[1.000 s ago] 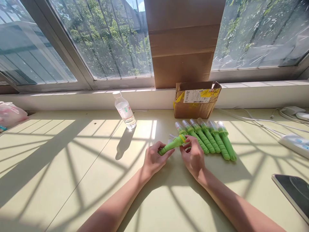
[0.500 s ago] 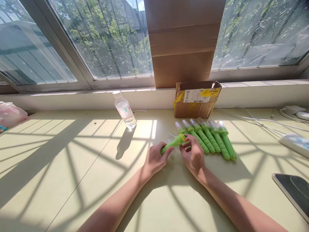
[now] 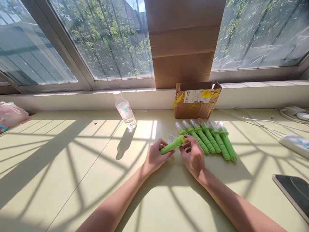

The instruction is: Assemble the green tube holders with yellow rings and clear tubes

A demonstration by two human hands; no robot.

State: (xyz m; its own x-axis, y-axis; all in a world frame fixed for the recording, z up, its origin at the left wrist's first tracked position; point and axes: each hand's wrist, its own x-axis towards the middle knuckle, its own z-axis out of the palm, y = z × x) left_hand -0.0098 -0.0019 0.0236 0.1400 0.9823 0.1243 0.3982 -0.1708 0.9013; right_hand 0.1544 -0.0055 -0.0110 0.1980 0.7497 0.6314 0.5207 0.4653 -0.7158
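Note:
A green stick-shaped handle is held slightly tilted above the table, with a yellow ring at its right end. My left hand is closed around its left part, thumb below and fingers behind. My right hand pinches the ringed end; the fingers partly cover it. Just behind the held handle a clear plastic piece shows, and I cannot tell whether it is attached. Close to my right hand lies a row of several green handles with clear caps, some spirally grooved, slanting side by side.
A small open cardboard box stands behind the row, against the sill. To the left is a clear water bottle. A phone, a white power strip and cables are on the right. A pink plastic bag sits far left.
My left hand has shifted slightly along the green handle, and its fingers and thumb look a bit looser. My right hand stays at the ringed end.

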